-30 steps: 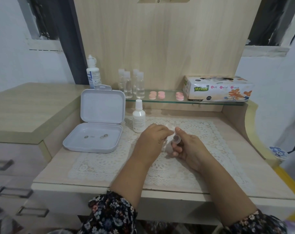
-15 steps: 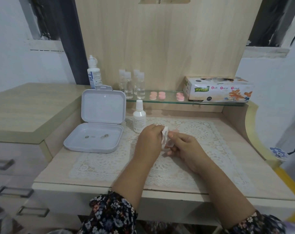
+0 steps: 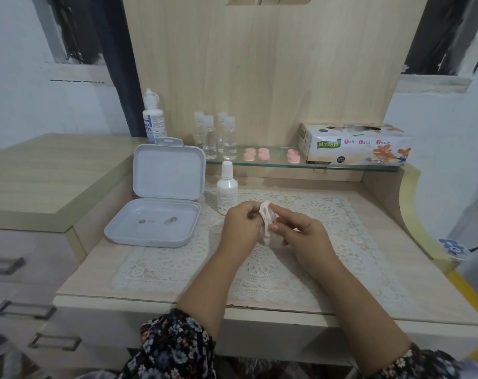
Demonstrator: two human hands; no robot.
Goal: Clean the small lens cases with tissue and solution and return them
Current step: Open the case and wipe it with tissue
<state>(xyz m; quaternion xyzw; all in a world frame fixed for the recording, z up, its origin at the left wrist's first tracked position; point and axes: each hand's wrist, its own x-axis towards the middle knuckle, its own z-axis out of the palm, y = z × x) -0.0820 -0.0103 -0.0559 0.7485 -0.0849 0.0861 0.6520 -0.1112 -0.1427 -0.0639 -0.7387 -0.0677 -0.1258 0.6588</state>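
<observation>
Above the lace mat (image 3: 328, 242) my two hands meet. My left hand (image 3: 240, 228) pinches a crumpled white tissue (image 3: 265, 217) and presses it against a small clear lens case (image 3: 273, 216), which my right hand (image 3: 300, 233) grips; the case is mostly hidden by tissue and fingers. A small white solution bottle (image 3: 226, 188) stands upright just behind my left hand. Several pink lens case caps (image 3: 262, 154) lie on the glass shelf (image 3: 259, 162). The tissue box (image 3: 355, 144) sits at the shelf's right end.
An open white plastic box (image 3: 161, 206) lies at the left with small lenses (image 3: 157, 221) in its base. Several clear bottles (image 3: 217, 135) and a taller solution bottle (image 3: 152, 119) stand at the back. A raised drawer unit (image 3: 35, 173) borders the left side.
The tissue has come up between my hands and now covers the lens case, which was visible in my right hand a second ago. Both hands lifted slightly and drew closer.
</observation>
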